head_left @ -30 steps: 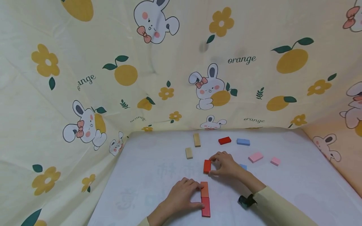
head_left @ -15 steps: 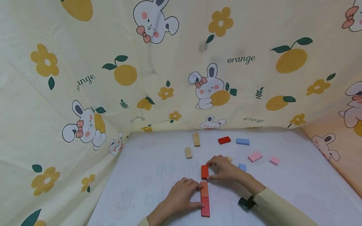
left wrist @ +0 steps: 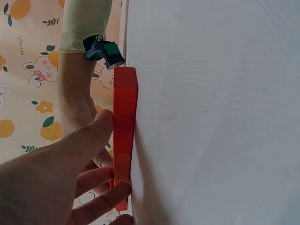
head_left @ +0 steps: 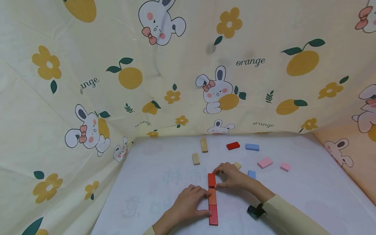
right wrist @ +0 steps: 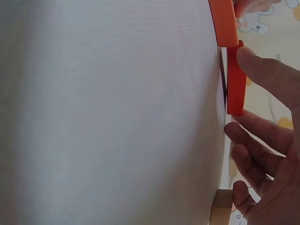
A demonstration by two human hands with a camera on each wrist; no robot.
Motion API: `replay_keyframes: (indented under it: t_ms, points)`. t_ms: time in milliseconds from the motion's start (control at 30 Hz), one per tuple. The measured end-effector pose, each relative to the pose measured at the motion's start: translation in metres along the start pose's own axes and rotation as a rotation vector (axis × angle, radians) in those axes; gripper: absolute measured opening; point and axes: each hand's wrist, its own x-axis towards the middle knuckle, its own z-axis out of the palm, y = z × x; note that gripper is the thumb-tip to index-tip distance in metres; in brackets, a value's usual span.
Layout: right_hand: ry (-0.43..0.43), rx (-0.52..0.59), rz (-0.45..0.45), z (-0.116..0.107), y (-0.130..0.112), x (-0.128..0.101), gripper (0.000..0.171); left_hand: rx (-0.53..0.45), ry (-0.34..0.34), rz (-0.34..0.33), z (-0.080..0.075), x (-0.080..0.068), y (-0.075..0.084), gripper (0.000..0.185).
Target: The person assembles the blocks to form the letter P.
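Note:
Three blocks lie in a line on the white table point(head_left: 152, 182): a red block point(head_left: 213, 215) nearest me, an orange block point(head_left: 212, 196), then a red-orange block point(head_left: 211, 180) at the far end. My right hand point(head_left: 218, 179) pinches the red-orange block point(right wrist: 236, 84) lengthwise between forefinger and thumb, its near end against the orange block point(right wrist: 225, 23). My left hand point(head_left: 205, 203) rests against the left side of the row. Its thumb point(left wrist: 89, 136) touches the red block point(left wrist: 125, 108) and its fingers touch the orange block point(left wrist: 122, 168).
Loose blocks lie farther back: two tan ones point(head_left: 195, 159) point(head_left: 204, 145), a red one point(head_left: 233, 145), blue ones point(head_left: 252, 147) point(head_left: 251, 173), pink ones point(head_left: 265, 162) point(head_left: 285, 167), and a small tan one point(head_left: 237, 165) behind my right hand. Printed fabric walls point(head_left: 88, 98) enclose the table.
My right hand has slid the red-orange block toward me and slightly left until it meets the orange block's far end. My left hand has stayed against the row.

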Motion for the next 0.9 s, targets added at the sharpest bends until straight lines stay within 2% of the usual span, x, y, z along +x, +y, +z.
replay_keyframes:
  t_ms: [367, 633, 900]
  points:
    - [-0.003, -0.022, 0.004, 0.002, -0.002, 0.000, 0.058, -0.010, -0.004, -0.006, 0.000, 0.001, 0.000, 0.064]
    - [-0.008, -0.013, 0.001, 0.000, -0.007, -0.002, 0.052, -0.014, -0.019, -0.020, 0.001, 0.001, 0.001, 0.064]
    - [0.007, -0.017, 0.049, 0.003, -0.010, 0.002, 0.046, -0.032, -0.044, -0.036, -0.003, 0.001, 0.003, 0.063]
